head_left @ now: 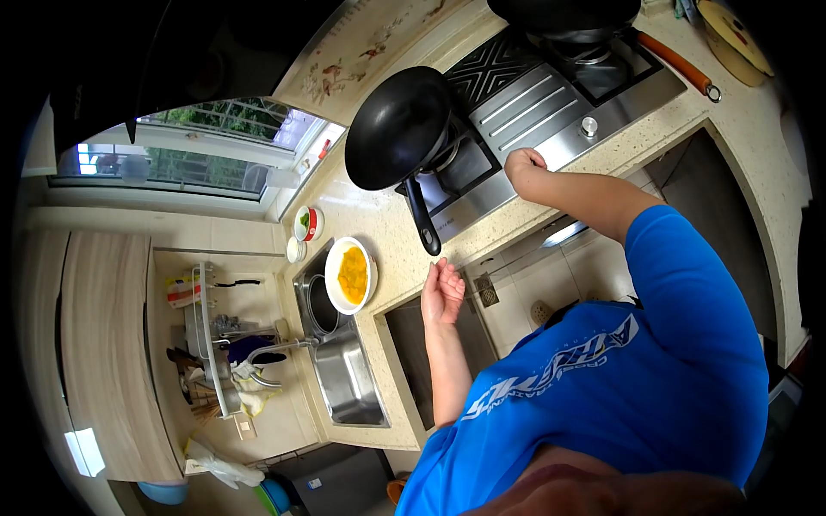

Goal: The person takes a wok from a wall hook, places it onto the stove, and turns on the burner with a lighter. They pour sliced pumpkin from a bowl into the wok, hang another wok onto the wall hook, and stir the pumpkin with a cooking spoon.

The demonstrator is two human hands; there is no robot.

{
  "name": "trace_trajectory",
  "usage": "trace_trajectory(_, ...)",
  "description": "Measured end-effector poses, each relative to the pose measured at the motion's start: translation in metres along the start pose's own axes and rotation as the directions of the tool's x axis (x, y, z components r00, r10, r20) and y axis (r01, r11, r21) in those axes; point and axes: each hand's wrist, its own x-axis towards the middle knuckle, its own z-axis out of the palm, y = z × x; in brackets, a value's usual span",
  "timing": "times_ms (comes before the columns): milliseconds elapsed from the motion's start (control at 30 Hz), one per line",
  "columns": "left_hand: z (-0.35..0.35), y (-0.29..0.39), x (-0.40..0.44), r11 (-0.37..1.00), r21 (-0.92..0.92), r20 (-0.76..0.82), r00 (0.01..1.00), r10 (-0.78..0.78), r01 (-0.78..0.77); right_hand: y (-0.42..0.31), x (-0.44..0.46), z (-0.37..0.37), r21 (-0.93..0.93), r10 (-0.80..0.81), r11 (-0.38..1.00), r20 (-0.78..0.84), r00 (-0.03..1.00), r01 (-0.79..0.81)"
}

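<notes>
Wok: the black wok (398, 129) sits on the stove (529, 112), over the left burner, its dark inside showing bare surface; its black handle (420, 213) points toward the person, past the counter edge.
Left hand: the left hand (443, 294) is loosely cupped, palm partly turned up and fingers half curled, just beside the handle's end; whether they touch is hard to tell.
Right hand: the right hand (523, 170) is bent inward at the stove's front edge, fingers folded out of sight; I cannot tell whether it pinches anything. A silver knob (588, 126) shows to its right.
White bowl: the white bowl (347, 304) holds orange-yellow chunks and stands by the sink (351, 378), overlapping its rim in this view.
Small bowls: a red-and-white bowl (314, 224) contains something green; the white dish (296, 251) beside it has contents too small to make out.
Sink: a dark round vessel (324, 303) sits in the far basin, partly hidden by the white bowl.
Second burner: another black pan (568, 15) is cut off at the top, its orange-brown handle (675, 60) visible.
Corner: a yellowish lidded pot (736, 41) hides its contents.
Dish rack: utensils crowd the rack (205, 314), overlapping and hard to separate.
</notes>
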Motion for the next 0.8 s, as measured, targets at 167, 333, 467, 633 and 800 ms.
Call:
trace_trajectory(167, -0.0044, -0.0012, 0.0058, 1.000, -0.008, 0.022, 1.000, -0.013, 0.014, 0.0001, -0.0021, 0.0004, 0.001, 0.008, 1.000, -0.019, 1.000, -0.008)
trace_trajectory(333, -0.0044, -0.0007, 0.0068, 1.000, -0.010, 0.027, 0.999, -0.028, 0.028, 0.0001, -0.0044, 0.0007, -0.016, 0.009, 1.000, -0.036, 0.999, -0.009)
trace_trajectory(467, -0.0069, -0.0003, 0.0079, 0.999, -0.012, 0.025, 0.999, -0.031, 0.031, 0.0002, -0.0065, 0.0013, -0.014, 0.004, 1.000, -0.062, 0.998, -0.004)
trace_trajectory(633, -0.0073, 0.0014, 0.0081, 1.000, -0.009, 0.015, 0.999, -0.030, 0.030, -0.0008, -0.0030, 0.0027, -0.050, 0.013, 0.999, -0.052, 0.999, -0.015)
trace_trajectory(800, -0.0068, 0.0022, 0.0072, 1.000, -0.009, 0.009, 1.000, -0.024, 0.024, -0.0006, -0.0045, 0.0017, -0.038, 0.030, 0.999, -0.051, 0.998, -0.032)
